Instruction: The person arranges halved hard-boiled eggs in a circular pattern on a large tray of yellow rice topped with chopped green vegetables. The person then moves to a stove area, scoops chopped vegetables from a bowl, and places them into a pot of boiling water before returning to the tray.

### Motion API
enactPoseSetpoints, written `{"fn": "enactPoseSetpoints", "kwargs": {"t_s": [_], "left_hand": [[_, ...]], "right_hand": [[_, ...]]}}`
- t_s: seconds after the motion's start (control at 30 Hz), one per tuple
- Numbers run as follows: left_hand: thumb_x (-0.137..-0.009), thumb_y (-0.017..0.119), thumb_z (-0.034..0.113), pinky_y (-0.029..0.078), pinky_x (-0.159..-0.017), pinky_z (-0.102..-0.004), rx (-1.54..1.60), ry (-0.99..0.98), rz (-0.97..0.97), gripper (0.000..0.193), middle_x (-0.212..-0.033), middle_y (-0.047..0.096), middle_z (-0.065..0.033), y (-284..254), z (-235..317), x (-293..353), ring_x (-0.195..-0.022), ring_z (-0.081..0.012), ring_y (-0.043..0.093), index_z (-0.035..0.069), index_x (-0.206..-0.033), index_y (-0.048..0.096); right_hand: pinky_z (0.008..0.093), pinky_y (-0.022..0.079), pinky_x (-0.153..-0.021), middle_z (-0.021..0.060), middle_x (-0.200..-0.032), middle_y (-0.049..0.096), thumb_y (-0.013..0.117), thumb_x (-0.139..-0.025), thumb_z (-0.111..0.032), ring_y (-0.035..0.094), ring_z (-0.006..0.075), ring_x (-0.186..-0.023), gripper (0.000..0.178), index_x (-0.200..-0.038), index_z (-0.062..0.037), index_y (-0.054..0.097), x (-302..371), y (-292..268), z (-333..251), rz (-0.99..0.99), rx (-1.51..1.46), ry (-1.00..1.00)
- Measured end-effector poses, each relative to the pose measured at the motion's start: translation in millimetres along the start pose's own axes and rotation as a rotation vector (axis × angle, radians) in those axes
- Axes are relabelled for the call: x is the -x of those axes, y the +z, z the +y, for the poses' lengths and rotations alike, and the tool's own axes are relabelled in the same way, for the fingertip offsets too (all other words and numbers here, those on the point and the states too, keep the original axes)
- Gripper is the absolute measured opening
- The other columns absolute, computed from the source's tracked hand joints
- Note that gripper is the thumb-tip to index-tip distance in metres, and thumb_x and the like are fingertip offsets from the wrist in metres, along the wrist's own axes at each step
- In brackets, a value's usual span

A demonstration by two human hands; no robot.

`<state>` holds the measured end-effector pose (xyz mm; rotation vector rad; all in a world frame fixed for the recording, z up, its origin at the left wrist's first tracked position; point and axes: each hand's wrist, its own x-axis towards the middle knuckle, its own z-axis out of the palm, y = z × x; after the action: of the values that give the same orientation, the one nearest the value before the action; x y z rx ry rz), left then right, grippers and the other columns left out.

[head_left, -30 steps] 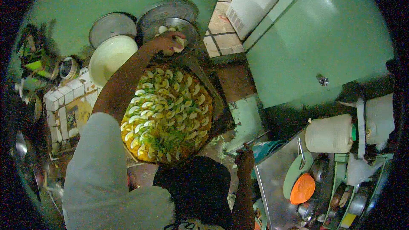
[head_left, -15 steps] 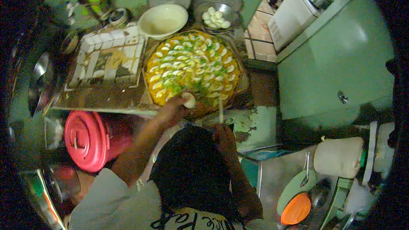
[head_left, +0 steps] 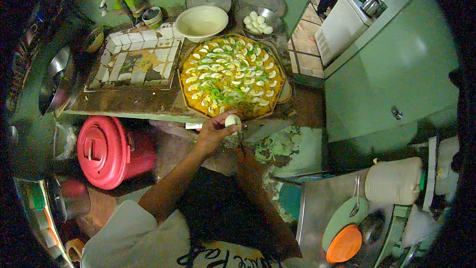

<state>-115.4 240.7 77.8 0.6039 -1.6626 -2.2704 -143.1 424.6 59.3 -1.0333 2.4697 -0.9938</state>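
My left hand [head_left: 217, 131] pinches a peeled boiled egg [head_left: 232, 123] at the near rim of a wide tray of yellow food [head_left: 201, 100]. Egg slices and chopped greens top the food in curved rows. Just below the egg is my right hand [head_left: 247, 161], closed and dim. It grips a knife [head_left: 241, 140], now seen nearly edge-on as a thin dark line. More peeled eggs [head_left: 255, 22] lie in a metal bowl [head_left: 271, 16] beyond the tray.
A cream basin [head_left: 202, 22] stands behind the tray, beside a tiled recess [head_left: 131, 62] in the counter. Below the counter's left front edge is a lidded red bucket [head_left: 101, 153]. A metal surface at lower right carries an orange strainer [head_left: 344, 244] and a white jug [head_left: 394, 182].
The knife was upright over the tray's near edge, right of the egg; now my right hand has shifted left, bringing it under the egg. My left hand has moved slightly right with the egg.
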Motion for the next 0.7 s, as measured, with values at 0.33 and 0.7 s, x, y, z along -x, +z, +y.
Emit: {"fn": "enactPoseSetpoints", "kwargs": {"t_s": [0.33,0.7], "left_hand": [[-0.092,0.067,0.017,0.051,-0.089,-0.0298,0.077,-0.026,-0.022,0.039,-0.110,0.069,-0.0053,-54.3,10.3,-10.0,-0.097,-0.0149,0.065,0.004,-0.129,0.059],[-0.089,0.067,0.025,0.056,-0.083,-0.0347,0.434,-0.266,-0.052,0.045,-0.107,0.066,-0.0095,-156.3,10.6,-40.3,-0.097,-0.0211,0.065,0.002,-0.126,0.058]], "right_hand": [[0.0458,0.051,-0.077,0.0181,-0.111,0.061,0.047,-0.101,-0.023,0.064,0.0334,-0.092,0.033,-0.126,-0.0047,0.055,-61.2,65.3,-15.7,-0.021,-0.178,0.006],[0.0448,0.052,-0.077,0.0147,-0.104,0.065,0.048,-0.100,-0.023,0.065,0.0303,-0.090,0.032,-0.125,-0.0047,0.057,-94.2,97.3,-74.3,-0.060,-0.569,0.413]]}}
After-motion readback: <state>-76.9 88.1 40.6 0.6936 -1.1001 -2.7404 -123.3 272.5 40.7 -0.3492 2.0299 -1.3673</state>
